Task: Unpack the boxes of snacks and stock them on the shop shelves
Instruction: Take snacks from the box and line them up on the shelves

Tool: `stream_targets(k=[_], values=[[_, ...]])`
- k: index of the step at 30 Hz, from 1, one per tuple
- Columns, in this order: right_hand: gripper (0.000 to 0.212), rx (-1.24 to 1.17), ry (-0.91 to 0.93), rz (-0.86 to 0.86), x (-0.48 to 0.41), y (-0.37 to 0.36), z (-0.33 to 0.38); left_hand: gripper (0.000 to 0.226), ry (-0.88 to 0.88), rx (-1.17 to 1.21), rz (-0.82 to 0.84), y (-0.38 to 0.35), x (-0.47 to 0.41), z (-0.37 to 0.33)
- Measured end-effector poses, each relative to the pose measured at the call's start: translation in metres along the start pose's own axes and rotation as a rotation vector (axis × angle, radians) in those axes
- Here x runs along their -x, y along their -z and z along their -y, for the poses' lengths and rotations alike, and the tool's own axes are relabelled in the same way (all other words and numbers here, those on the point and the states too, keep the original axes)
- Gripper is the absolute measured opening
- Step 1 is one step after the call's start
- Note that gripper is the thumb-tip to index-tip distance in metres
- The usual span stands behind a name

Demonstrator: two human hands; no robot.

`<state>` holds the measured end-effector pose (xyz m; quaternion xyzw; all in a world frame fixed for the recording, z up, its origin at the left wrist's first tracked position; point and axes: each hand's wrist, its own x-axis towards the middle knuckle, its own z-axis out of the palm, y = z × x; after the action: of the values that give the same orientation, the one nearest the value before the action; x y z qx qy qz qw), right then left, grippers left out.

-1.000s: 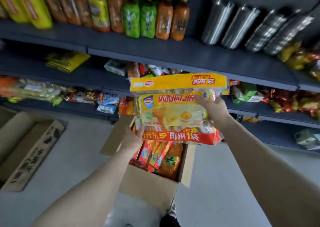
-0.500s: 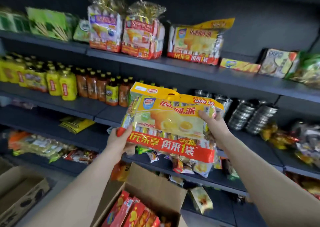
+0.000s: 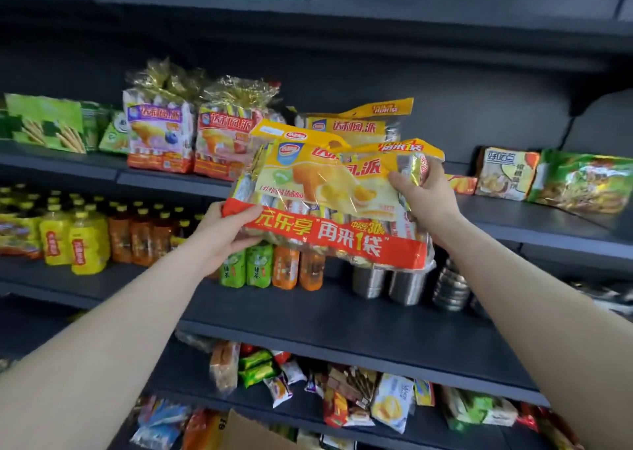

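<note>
A person's two bare hands hold up a yellow multipack of Daliyuan pies (image 3: 329,196), its front printed "达利园·派" and its red bottom band reading "再来1袋". Both forearms reach forward and up. The left hand (image 3: 226,233) grips the bag's lower left corner, thumb laid across the red band. The right hand (image 3: 424,192) clutches the bag's right edge, thumb on the front and fingers wrapped behind. The bag hangs slightly tilted in the air in front of a dark shop shelf (image 3: 513,216), partly covering a matching yellow Daliyuan bag (image 3: 356,124) that stands there beside a red-labelled bag (image 3: 226,141) and a purple-labelled bag (image 3: 157,134) of the same brand. Farther right lies a "好吃点" pack (image 3: 507,175). One level below stand green tea bottles (image 3: 246,268) and stacked steel cups (image 3: 387,285).
</note>
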<state>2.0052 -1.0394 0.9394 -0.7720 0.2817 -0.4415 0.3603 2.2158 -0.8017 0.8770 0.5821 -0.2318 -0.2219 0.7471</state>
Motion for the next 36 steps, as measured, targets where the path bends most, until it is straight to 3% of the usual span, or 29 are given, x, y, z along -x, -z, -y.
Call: stream_targets(k=[5, 13, 16, 19, 21, 24, 26, 28, 31, 33, 36], values=[[0.059, -0.016, -0.008, -0.049, -0.07, 0.017, -0.009, 0.047, -0.063, -0.077, 0.049, -0.051, -0.065, -0.018], [0.057, -0.026, 0.07, 0.0, -0.198, -0.004, -0.045, 0.067, -0.051, -0.169, -0.152, -0.108, -0.202, -0.022], [0.058, 0.002, 0.115, 0.033, -0.239, -0.022, -0.065, 0.064, -0.03, -0.231, -0.236, -0.121, -0.241, -0.012], [0.062, 0.012, 0.191, 0.047, -0.27, -0.039, -0.092, 0.072, -0.091, -0.413, -0.317, -0.126, -0.271, 0.0], [0.07, 0.011, 0.194, 0.108, -0.284, -0.049, -0.111, 0.084, -0.09, -0.674, -0.324, -0.129, -0.281, 0.008], [0.085, 0.176, 0.179, 0.08, -0.3, -0.058, -0.129, 0.096, -0.102, -1.083, -0.401, -0.143, -0.285, 0.016], [0.092, 0.341, 0.212, -0.092, -0.306, -0.061, -0.13, 0.094, -0.247, -1.16, -0.427, -0.154, -0.283, 0.015], [0.086, 0.523, 0.395, -0.193, -0.302, -0.063, -0.122, 0.085, -0.378, -1.239, -0.359, -0.165, -0.281, 0.014], [0.066, 0.772, 0.635, -0.015, -0.299, -0.078, -0.113, 0.083, -0.335, -1.405, -0.211, -0.173, -0.28, 0.018], [0.065, 0.875, 0.594, 0.127, -0.298, -0.091, -0.112, 0.09, -0.299, -1.459, -0.198, -0.175, -0.282, 0.022], [0.065, 0.943, 0.55, 0.179, -0.301, -0.101, -0.115, 0.091, -0.296, -1.47, -0.207, -0.176, -0.285, 0.022]])
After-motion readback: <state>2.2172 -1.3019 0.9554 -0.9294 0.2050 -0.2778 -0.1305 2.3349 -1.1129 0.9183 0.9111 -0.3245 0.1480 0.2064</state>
